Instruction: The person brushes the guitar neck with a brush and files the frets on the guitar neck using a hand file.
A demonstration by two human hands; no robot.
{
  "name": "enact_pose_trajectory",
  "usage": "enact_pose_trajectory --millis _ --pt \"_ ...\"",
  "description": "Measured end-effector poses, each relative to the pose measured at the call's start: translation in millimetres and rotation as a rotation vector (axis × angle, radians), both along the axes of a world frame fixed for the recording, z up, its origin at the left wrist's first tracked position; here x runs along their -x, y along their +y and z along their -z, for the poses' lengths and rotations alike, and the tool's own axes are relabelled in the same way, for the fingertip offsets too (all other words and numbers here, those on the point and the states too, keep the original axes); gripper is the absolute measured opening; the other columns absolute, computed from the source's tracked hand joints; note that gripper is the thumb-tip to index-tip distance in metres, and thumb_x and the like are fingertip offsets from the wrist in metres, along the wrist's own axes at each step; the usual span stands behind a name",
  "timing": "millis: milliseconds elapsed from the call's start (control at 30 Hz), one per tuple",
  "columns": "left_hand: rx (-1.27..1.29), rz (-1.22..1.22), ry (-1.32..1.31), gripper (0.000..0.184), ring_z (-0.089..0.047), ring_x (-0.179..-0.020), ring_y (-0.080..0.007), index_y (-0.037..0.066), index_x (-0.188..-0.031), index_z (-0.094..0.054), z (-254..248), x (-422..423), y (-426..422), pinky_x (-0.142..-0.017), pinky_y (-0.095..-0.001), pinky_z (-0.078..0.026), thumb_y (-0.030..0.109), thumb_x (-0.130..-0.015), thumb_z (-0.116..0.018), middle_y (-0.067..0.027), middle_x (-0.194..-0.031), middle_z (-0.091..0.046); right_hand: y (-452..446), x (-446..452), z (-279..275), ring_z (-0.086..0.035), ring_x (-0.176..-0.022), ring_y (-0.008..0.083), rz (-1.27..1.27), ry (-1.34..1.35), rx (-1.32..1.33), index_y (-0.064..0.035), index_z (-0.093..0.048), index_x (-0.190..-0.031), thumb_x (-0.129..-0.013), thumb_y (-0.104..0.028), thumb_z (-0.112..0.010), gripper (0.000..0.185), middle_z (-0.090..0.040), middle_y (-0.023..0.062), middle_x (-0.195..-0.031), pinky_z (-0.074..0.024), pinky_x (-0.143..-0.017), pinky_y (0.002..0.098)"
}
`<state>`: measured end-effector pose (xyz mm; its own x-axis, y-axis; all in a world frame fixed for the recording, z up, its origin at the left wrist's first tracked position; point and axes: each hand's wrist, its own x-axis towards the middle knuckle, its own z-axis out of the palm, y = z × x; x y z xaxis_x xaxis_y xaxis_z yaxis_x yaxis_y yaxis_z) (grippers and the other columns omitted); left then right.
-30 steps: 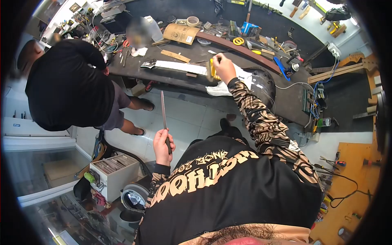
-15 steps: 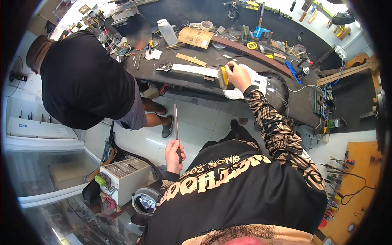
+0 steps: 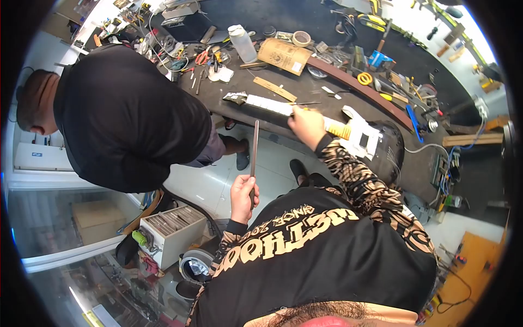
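My left hand (image 3: pixel 244 197) is closed round the dark handle of a long, thin metal file (image 3: pixel 255 147), held upright above the floor. Across the bench edge lies an electric guitar (image 3: pixel 391 150), its black body to the right and its headstock to the left. White covering runs along much of the guitar neck (image 3: pixel 268 105), and a yellowish striped section shows near the body. Over the neck, my right hand (image 3: pixel 308 126) grips a yellow-handled brush, mostly hidden by my fingers. A white cloth (image 3: pixel 354 115) lies by the body.
On the cluttered workbench (image 3: pixel 218 97) are a wooden ruler (image 3: pixel 274 88), a white bottle (image 3: pixel 242 43), a brown paper packet (image 3: pixel 283 55) and a long reddish-brown bar (image 3: pixel 362 90). Another person (image 3: pixel 131 120) stands close on the left. A white box (image 3: pixel 173 231) stands below.
My right hand has lowered and turned over the neck, so the brush is mostly covered. The file stays in my left hand. The view has shifted, and the other person appears closer.
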<state>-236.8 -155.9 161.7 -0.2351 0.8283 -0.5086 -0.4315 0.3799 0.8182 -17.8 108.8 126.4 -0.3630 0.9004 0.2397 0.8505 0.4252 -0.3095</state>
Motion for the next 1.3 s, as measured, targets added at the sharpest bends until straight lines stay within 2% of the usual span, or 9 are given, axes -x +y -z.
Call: enact_pose_trajectory --millis 133,333,467,733,833,900,1067,1167,1300 --pt "0.042 -0.048 0.095 0.018 -0.056 -0.049 -0.0092 0.008 -0.122 -0.061 -13 2 14 -0.043 -0.026 -0.041 0.024 -0.117 -0.068 -0.0038 -0.073 -0.065 47 66 1 -0.08 -0.08 0.0398 -0.247 0.207 0.022 -0.0078 -0.073 -0.107 -0.098 -0.036 -0.077 0.03 -0.077 0.019 -0.08 -0.0631 -0.073 0.0539" --pt "0.041 -0.162 0.234 0.018 -0.057 -0.051 -0.009 0.007 -0.123 -0.061 -20 -1 32 -0.046 -0.0258 -0.044 0.024 -0.118 -0.068 -0.0036 -0.074 -0.066 117 88 -9 -0.081 -0.098 0.0419 -0.274 0.775 0.556 -0.006 -0.07 -0.131 -0.114 -0.036 -0.065 0.035 -0.084 0.022 -0.109 -0.0612 -0.087 0.0502" --pt "0.074 -0.187 0.287 0.018 -0.056 -0.052 -0.0094 0.006 -0.122 -0.061 -28 0 36 -0.048 -0.0261 -0.045 0.022 -0.118 -0.068 -0.0041 -0.075 -0.066 156 64 32 -0.079 -0.085 0.0161 -0.15 1.213 0.915 -0.0021 -0.069 -0.133 -0.119 -0.027 -0.064 0.029 -0.079 0.01 -0.097 -0.064 -0.08 0.0328" --pt "0.093 -0.13 0.305 0.016 -0.056 -0.054 -0.0092 0.005 -0.123 -0.061 -33 1 67 -0.05 -0.0249 -0.046 0.019 -0.118 -0.066 -0.0037 -0.077 -0.066 215 -46 101 -0.085 -0.101 0.0269 0.032 1.484 1.327 -0.0053 -0.044 -0.162 -0.121 -0.028 -0.062 0.05 -0.081 0.0204 -0.131 -0.068 -0.087 0.0359" --pt "0.073 -0.082 0.293 0.016 -0.059 -0.057 -0.0101 0.004 -0.125 -0.06 -36 -4 84 -0.052 -0.0252 -0.049 0.018 -0.118 -0.065 -0.0057 -0.08 -0.069 228 -63 118 -0.084 -0.091 0.0255 0.108 1.119 1.275 -0.0063 -0.044 -0.162 -0.118 -0.035 -0.066 0.057 -0.08 0.0208 -0.13 -0.0686 -0.083 0.0369" --pt "0.064 -0.048 0.307 0.016 -0.061 -0.058 -0.0104 0.004 -0.126 -0.059 -44 -7 94 -0.053 -0.0251 -0.05 0.016 -0.117 -0.066 -0.0066 -0.082 -0.07 232 -64 122 -0.076 -0.062 0.0229 0.27 0.703 1.064 -0.0038 -0.044 -0.16 -0.106 -0.046 -0.083 0.078 -0.079 0.015 -0.104 -0.0646 -0.064 0.0372" --pt "0.029 0.044 0.471 0.02 -0.06 -0.062 -0.0063 0.003 -0.127 -0.062 -53 -9 111 -0.057 -0.0224 -0.048 0.01 -0.113 -0.073 -0.0042 -0.084 -0.071 197 -89 102 -0.079 -0.103 0.0414 0.094 0.108 0.269 -0.0028 -0.054 -0.152 -0.098 -0.025 -0.085 0.066 -0.065 0.025 -0.14 -0.0653 -0.092 0.0499" --pt "-0.06 0.176 0.736 0.021 -0.061 -0.066 -0.0053 0.001 -0.125 -0.066 -54 -5 109 -0.06 -0.0236 -0.047 0.01 -0.11 -0.078 -0.003 -0.084 -0.072 162 -82 54 -0.068 -0.128 0.0461 -0.027 0.354 0.13 -0.0042 -0.059 -0.148 -0.096 -0.016 -0.082 0.059 -0.056 0.0234 -0.154 -0.0599 -0.107 0.0522" --pt "-0.172 0.409 1.054 0.019 -0.073 -0.067 -0.0191 0.002 -0.114 -0.071 -72 -10 107 -0.062 -0.0364 -0.054 0.013 -0.104 -0.083 -0.0084 -0.082 -0.077 70 -45 -64 -0.067 -0.132 0.0385 -0.486 0.43 -0.041 -0.0086 -0.07 -0.136 -0.096 -0.011 -0.08 0.042 -0.07 0.0153 -0.135 -0.0508 -0.12 0.0536"
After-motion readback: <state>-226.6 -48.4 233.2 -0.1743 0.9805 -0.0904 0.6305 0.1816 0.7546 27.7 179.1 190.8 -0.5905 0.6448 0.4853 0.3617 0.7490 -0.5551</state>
